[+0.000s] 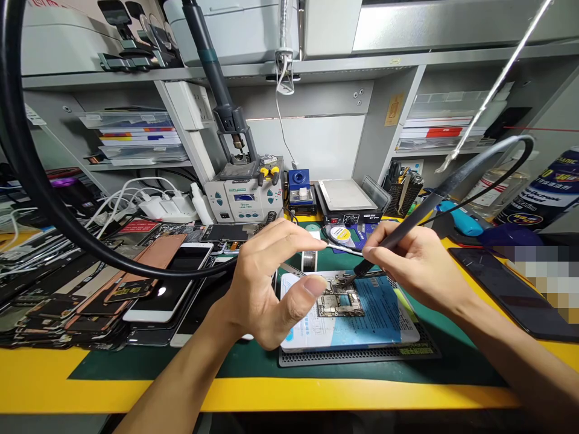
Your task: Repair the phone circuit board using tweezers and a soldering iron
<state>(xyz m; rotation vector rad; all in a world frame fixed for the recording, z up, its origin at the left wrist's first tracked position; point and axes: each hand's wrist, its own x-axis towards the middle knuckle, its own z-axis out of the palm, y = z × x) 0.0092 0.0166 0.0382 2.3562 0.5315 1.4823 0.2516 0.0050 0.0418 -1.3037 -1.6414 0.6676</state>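
Note:
A bare phone circuit board (339, 299) lies on a blue and white printed repair card (384, 319). My right hand (411, 262) is shut on a black soldering iron (398, 238), whose tip reaches the top edge of the board. My left hand (265, 283) hovers just left of the board, with thumb and forefinger curled. Slim metal tweezers (292, 269) are pinched in it, their points close to the board. A solder wire spool (310, 260) stands just beyond the fingers.
A hot air rework station (244, 196) and a preheater plate (346, 196) stand at the back. Stacked phones and screens (90, 295) crowd the left. A dark phone (511, 292) lies at right. A black hose (27, 138) arcs across the left foreground above the green mat (253, 361).

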